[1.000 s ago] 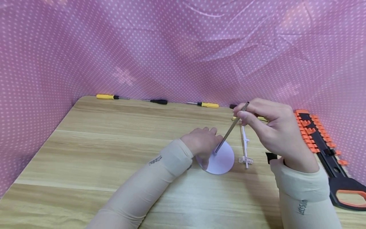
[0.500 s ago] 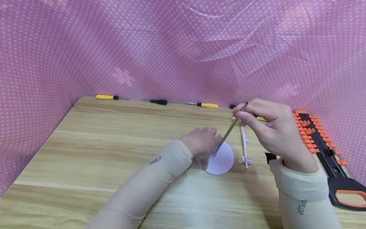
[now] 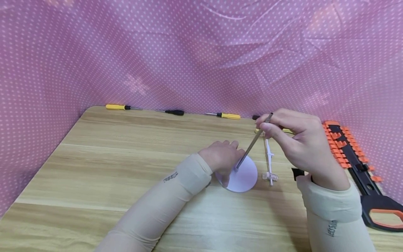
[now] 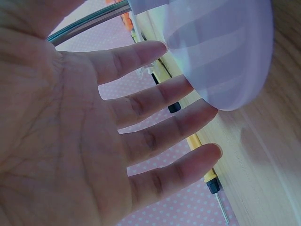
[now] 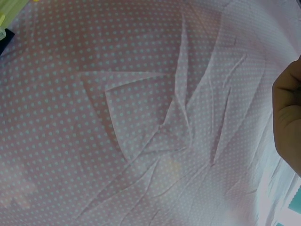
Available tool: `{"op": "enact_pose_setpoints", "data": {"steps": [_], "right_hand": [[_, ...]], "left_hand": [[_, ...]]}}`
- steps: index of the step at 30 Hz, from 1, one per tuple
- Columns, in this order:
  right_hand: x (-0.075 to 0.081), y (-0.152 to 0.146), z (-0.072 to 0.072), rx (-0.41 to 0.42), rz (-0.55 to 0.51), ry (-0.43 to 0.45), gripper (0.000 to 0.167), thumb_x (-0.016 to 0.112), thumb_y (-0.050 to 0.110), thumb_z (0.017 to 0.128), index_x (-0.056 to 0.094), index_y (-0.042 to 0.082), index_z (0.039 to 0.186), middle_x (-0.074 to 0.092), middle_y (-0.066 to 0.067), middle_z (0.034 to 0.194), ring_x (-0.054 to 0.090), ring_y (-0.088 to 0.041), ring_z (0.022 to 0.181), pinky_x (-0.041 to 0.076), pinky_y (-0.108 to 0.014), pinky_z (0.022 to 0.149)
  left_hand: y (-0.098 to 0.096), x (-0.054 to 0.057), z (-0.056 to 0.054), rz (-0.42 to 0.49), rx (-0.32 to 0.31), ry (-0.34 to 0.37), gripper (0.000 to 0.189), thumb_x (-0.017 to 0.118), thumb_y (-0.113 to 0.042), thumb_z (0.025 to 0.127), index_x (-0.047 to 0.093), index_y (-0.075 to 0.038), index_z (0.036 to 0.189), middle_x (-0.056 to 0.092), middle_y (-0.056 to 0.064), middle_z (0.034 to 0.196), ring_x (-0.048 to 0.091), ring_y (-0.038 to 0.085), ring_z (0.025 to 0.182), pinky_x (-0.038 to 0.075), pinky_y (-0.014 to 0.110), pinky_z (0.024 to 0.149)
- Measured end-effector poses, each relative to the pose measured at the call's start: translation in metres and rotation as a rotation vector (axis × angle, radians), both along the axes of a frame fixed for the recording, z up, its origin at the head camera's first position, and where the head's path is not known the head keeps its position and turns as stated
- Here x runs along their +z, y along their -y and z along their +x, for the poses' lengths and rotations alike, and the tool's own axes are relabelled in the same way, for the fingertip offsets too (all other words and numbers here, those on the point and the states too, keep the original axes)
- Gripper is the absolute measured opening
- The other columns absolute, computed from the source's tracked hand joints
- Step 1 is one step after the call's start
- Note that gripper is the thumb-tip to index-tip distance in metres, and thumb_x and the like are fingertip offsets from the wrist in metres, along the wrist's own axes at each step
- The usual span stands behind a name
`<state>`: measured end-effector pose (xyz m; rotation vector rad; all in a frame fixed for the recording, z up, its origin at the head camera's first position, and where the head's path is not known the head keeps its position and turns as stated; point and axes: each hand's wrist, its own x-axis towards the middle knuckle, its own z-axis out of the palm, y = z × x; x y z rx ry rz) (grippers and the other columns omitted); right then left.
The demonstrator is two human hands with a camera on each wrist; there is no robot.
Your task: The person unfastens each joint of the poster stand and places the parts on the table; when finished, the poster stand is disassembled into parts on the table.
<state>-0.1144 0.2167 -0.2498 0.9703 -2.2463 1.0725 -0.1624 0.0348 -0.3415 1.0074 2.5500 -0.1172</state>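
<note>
Disc (image 3: 247,176): white, smooth, plastic-looking, round, on a wood-grain table (image 3: 126,168). Metal rod (image 3: 254,142): thin, straight, shiny; lower end meets the disc near its middle, long axis slanting up, away and to the disc's right. Right hand (image 3: 299,136), up and right of the disc, pinches the rod near its top end, thumb against fingers. Left hand (image 3: 221,157) at the disc's left side: fingers nearly straight, spread apart, tips at the disc edge, thumb on the disc's near-left rim. White stick (image 3: 269,157) lies right of the disc, clear plastic clip (image 3: 274,177) at its near end. Beyond the disc: yellow screwdriver (image 3: 231,116); dotted pink cloth (image 3: 189,63) behind.
</note>
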Motion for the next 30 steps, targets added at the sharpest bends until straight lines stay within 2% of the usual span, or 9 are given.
{"op": "enact_pose_setpoints", "data": {"steps": [30], "right_hand": [[-0.0007, 0.0016, 0.0004, -0.014, -0.001, -0.011, 0.024, 0.073, -0.012, 0.090, 0.080, 0.010, 0.084, 0.080, -0.003, 0.099, 0.072, -0.006, 0.085, 0.054, -0.013, 0.074]], "left_hand": [[-0.0003, -0.0011, -0.0006, -0.002, -0.001, -0.003, 0.105, 0.104, -0.041, 0.063, 0.052, -0.024, 0.152, 0.055, -0.001, 0.133, 0.055, 0.019, 0.117, 0.055, 0.037, 0.100]]}}
